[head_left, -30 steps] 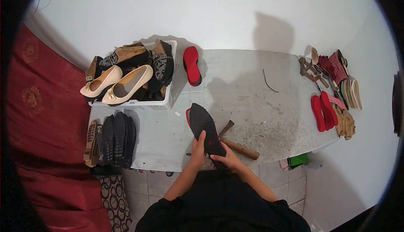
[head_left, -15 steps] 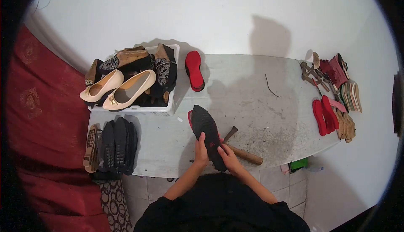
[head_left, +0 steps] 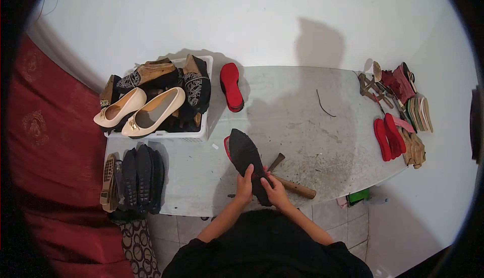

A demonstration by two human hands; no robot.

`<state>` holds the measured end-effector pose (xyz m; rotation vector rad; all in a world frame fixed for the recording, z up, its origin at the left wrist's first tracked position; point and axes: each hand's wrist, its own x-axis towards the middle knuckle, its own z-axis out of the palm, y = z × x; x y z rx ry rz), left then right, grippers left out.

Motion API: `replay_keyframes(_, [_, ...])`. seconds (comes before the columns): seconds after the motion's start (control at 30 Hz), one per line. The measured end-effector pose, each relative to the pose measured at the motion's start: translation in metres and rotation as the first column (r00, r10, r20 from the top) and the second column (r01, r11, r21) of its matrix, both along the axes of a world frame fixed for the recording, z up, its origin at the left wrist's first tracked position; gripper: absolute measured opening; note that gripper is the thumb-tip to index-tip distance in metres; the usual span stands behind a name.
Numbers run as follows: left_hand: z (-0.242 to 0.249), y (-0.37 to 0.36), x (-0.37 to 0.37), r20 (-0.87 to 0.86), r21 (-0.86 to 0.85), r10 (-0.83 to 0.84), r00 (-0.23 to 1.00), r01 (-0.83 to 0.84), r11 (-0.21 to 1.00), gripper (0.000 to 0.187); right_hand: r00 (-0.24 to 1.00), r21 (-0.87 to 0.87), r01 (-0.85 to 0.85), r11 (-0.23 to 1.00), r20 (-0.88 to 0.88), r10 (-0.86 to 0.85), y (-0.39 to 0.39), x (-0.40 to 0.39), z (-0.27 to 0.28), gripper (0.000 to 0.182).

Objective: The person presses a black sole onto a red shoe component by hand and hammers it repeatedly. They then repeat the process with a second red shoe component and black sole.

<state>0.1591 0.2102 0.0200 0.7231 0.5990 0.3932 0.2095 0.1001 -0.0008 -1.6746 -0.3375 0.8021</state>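
A black shoe sole [head_left: 245,150] is held tilted above the near edge of the table, a strip of red showing along its upper left side. My left hand [head_left: 244,186] grips its left edge, thumb on the black face. On the opposite edge, my right hand [head_left: 275,192] is closed with its thumb on the same face. The fingers of both hands are partly hidden behind the sole. Just right of my right hand lies a hammer [head_left: 297,187] with a wooden handle. Farther back, a red-topped sole [head_left: 231,86] rests on the table.
A white crate [head_left: 194,135] at left holds shoes, with cream pumps [head_left: 157,112] on top. Black soles [head_left: 143,177] stand in front of it. At right are red insoles [head_left: 388,136], pincers [head_left: 370,89] and a stack of insoles [head_left: 419,112]. Dark debris dots the table [head_left: 282,101].
My left thumb has moved inward and lower on the black face of the sole. The sole has turned slightly in my hands. The camera view has shifted a little.
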Motion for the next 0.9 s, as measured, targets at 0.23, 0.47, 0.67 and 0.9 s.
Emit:
replay_keyframes(0.23, [-0.008, 0.017, -0.001, 0.166, -0.208, -0.043, 0.985, 0.077, 0.975, 0.037, 0.995, 0.002, -0.009, 1.0, -0.097, 0.009, -0.002, -0.002, 0.009, 0.038])
replay_keyframes(0.47, [-0.007, 0.0, -0.001, 0.063, -0.063, -0.065, 0.996, 0.069, 0.996, 0.035, 0.983, 0.025, 0.003, 1.0, -0.184, 0.001, -0.003, -0.003, 0.015, 0.037])
replay_keyframes(0.67, [-0.011, -0.008, 0.001, -0.04, -0.049, -0.1, 0.994, 0.098, 0.994, 0.037, 0.968, 0.073, 0.071, 0.995, -0.247, -0.051, -0.005, 0.001, -0.006, 0.039])
replay_keyframes(0.9, [-0.014, -0.004, 0.0, -0.052, -0.052, -0.061, 0.997, 0.058, 0.997, 0.038, 0.908, 0.143, 0.061, 0.988, -0.419, 0.004, -0.003, 0.001, 0.0, 0.038])
